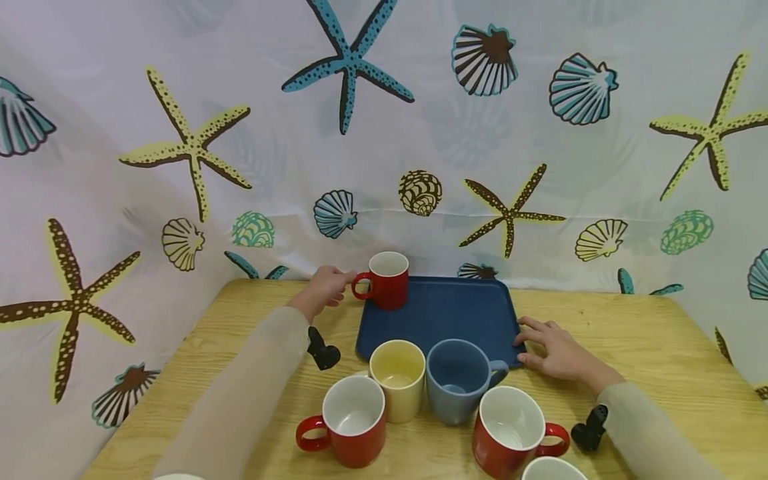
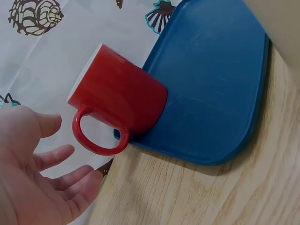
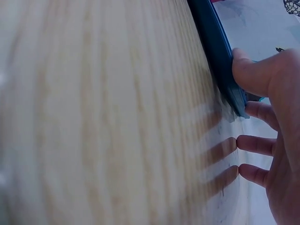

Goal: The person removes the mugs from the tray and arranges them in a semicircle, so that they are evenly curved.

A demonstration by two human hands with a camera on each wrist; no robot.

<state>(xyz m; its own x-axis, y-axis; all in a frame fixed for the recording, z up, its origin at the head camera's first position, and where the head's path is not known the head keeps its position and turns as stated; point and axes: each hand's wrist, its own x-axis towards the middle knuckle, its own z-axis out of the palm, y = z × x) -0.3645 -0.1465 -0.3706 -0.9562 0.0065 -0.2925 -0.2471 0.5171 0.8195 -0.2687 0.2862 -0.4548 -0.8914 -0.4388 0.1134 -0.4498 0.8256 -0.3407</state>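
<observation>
A red mug (image 1: 390, 291) with a white inside stands upright on the far left corner of a blue tray (image 1: 451, 310). My left hand (image 1: 327, 288) is beside its handle. In the left wrist view the left hand (image 2: 44, 171) has its fingers spread loosely, with a gap between them and the red mug (image 2: 124, 91). At the tray's right side is my right hand (image 1: 555, 350), its fingertips at the edge. In the right wrist view the right hand's thumb (image 3: 253, 77) lies against the rim of the tray (image 3: 220, 58), and the other fingers reach down toward the table.
Before the tray stand a yellow mug (image 1: 399, 380) and a blue mug (image 1: 459, 383), side by side. Nearer are red mugs at the left (image 1: 354, 427) and right (image 1: 510, 433). Two more rims show at the bottom edge. A patterned cloth (image 1: 384, 167) hangs behind the wooden table (image 1: 600, 320).
</observation>
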